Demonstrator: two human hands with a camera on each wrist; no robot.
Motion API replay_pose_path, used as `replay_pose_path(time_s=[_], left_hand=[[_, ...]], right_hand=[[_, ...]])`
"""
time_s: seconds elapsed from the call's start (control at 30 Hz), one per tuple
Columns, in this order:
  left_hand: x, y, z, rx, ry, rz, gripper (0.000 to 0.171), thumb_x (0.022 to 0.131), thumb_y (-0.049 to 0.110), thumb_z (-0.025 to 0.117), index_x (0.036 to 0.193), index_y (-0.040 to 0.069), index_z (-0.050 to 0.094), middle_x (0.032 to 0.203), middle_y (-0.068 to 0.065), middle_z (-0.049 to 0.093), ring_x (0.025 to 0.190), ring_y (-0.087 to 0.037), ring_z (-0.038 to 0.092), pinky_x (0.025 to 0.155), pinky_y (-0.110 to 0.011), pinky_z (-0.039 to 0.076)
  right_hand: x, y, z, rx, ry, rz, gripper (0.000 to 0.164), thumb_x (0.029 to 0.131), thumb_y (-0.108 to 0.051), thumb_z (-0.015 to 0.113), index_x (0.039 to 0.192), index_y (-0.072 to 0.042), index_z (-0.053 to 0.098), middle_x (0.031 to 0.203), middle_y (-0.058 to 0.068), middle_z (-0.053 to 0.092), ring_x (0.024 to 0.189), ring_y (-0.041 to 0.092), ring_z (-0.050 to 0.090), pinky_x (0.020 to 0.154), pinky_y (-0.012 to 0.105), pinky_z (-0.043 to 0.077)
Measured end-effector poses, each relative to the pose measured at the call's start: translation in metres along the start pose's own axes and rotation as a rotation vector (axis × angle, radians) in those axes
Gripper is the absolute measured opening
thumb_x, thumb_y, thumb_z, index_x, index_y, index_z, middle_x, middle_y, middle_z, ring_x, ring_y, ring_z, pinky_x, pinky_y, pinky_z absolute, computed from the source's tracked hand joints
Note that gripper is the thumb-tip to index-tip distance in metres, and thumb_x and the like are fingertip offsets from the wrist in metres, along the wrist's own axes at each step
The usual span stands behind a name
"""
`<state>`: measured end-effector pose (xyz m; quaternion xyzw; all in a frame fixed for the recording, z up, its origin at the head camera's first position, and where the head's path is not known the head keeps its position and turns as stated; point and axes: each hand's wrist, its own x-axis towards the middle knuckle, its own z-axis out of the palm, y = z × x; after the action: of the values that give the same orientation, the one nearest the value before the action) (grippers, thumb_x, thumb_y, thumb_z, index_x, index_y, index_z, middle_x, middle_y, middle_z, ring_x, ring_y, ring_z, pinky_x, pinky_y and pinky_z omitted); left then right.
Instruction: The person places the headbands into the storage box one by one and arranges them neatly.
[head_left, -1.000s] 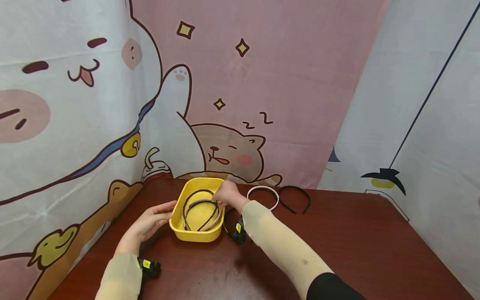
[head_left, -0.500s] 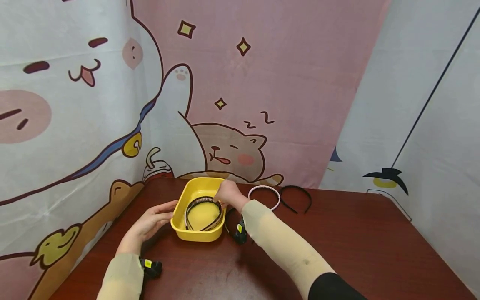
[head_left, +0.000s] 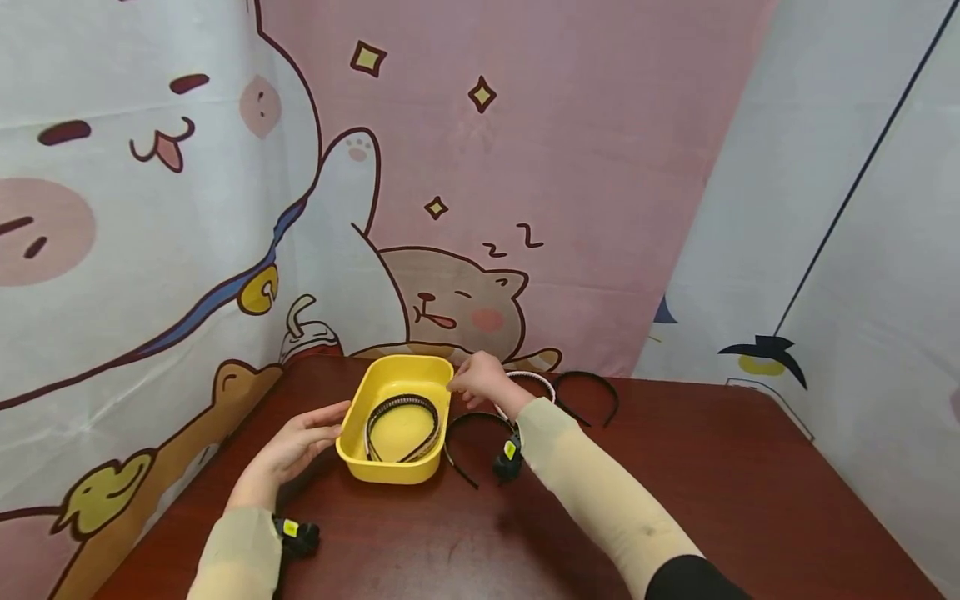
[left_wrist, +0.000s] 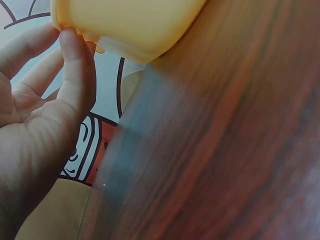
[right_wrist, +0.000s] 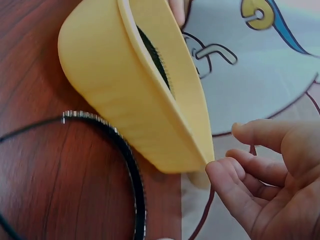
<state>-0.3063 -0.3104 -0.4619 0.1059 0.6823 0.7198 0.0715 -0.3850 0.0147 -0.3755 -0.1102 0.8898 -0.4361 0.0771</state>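
Several nested headbands (head_left: 401, 400), mostly black, lie inside a yellow plastic basket (head_left: 393, 472). My left hand (head_left: 300, 446) touches the basket's left side, fingers extended; in the left wrist view, its thumb and a fingertip meet the rim. My right hand (head_left: 483, 382) is at the far right corner of the basket, holding nothing. Its fingers are loosely bent and a fingertip overlaps the rim in the right wrist view. On the table, against the basket's right side, lies a black toothed headband (right_wrist: 136, 185), partly hidden by the wrist in the head view.
Behind the right hand, near the table's back edge, lie a whitish headband (head_left: 542, 379) and another black headband (head_left: 613, 392). The dark red-brown table (head_left: 420, 542) meets a cartoon-printed cloth (head_left: 600, 208) at the back and left.
The headbands in the basket have settled into one nested ring. My right hand has let go and moved right, out over the rim. My left hand stays at the basket's side.
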Motion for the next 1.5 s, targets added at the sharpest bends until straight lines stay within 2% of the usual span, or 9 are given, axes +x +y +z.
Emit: replay_pose_path(time_s=[0.2, 0.43, 0.63, 0.8, 1.0, 1.17, 1.5], left_hand=[[-0.002, -0.001, -0.002, 0.004, 0.000, -0.009, 0.060, 0.094, -0.001, 0.057, 0.147, -0.010, 0.029, 0.149, -0.029, 0.032, 0.118, -0.013, 0.056, 0.094, -0.025, 0.047], [-0.004, 0.001, -0.002, 0.013, -0.004, -0.013, 0.059, 0.095, 0.000, 0.056, 0.147, -0.009, 0.028, 0.150, -0.028, 0.032, 0.118, -0.011, 0.055, 0.095, -0.026, 0.046], [-0.003, 0.005, -0.001, 0.011, 0.006, 0.000, 0.060, 0.094, 0.000, 0.057, 0.147, -0.010, 0.030, 0.149, -0.029, 0.031, 0.117, -0.012, 0.057, 0.094, -0.026, 0.047], [0.000, 0.006, -0.002, 0.005, 0.005, 0.002, 0.060, 0.094, -0.001, 0.057, 0.146, -0.010, 0.029, 0.147, -0.026, 0.036, 0.115, -0.010, 0.058, 0.093, -0.025, 0.048], [0.001, 0.007, -0.001, -0.002, -0.005, -0.006, 0.061, 0.094, 0.000, 0.058, 0.147, -0.010, 0.028, 0.145, -0.021, 0.042, 0.114, -0.010, 0.059, 0.094, -0.026, 0.048], [0.000, 0.006, 0.000, 0.010, -0.004, -0.012, 0.061, 0.094, 0.001, 0.058, 0.147, -0.010, 0.029, 0.146, -0.021, 0.041, 0.115, -0.009, 0.058, 0.094, -0.025, 0.048], [-0.002, 0.003, 0.002, -0.002, -0.011, -0.017, 0.060, 0.095, 0.000, 0.057, 0.147, -0.010, 0.028, 0.144, -0.019, 0.043, 0.115, -0.010, 0.058, 0.094, -0.025, 0.047]], right_hand=[[-0.004, 0.025, -0.017, 0.103, 0.013, 0.006, 0.015, 0.080, -0.012, 0.078, 0.085, 0.001, 0.074, 0.082, 0.021, 0.069, 0.066, 0.029, 0.068, 0.067, 0.046, 0.058], [-0.016, 0.054, -0.031, 0.184, 0.049, 0.048, 0.019, 0.083, -0.012, 0.074, 0.093, 0.004, 0.072, 0.088, 0.025, 0.068, 0.073, 0.035, 0.069, 0.064, 0.042, 0.059], [-0.021, 0.076, -0.039, 0.258, 0.101, 0.075, 0.023, 0.084, -0.010, 0.072, 0.101, 0.006, 0.069, 0.090, 0.021, 0.068, 0.069, 0.028, 0.067, 0.058, 0.036, 0.058], [-0.024, 0.094, -0.039, 0.351, 0.105, 0.096, 0.025, 0.083, -0.009, 0.073, 0.100, 0.008, 0.067, 0.084, 0.017, 0.066, 0.063, 0.020, 0.062, 0.057, 0.033, 0.058], [-0.028, 0.114, -0.034, 0.434, 0.117, 0.117, 0.025, 0.082, -0.011, 0.074, 0.097, 0.007, 0.068, 0.080, 0.014, 0.064, 0.059, 0.016, 0.059, 0.056, 0.033, 0.057], [-0.033, 0.124, -0.027, 0.443, 0.126, 0.130, 0.023, 0.082, -0.012, 0.075, 0.094, 0.006, 0.069, 0.074, 0.012, 0.064, 0.057, 0.016, 0.060, 0.055, 0.032, 0.057], [-0.041, 0.132, -0.019, 0.426, 0.149, 0.113, 0.022, 0.083, -0.012, 0.073, 0.094, 0.006, 0.069, 0.082, 0.015, 0.069, 0.068, 0.020, 0.066, 0.061, 0.035, 0.058]])
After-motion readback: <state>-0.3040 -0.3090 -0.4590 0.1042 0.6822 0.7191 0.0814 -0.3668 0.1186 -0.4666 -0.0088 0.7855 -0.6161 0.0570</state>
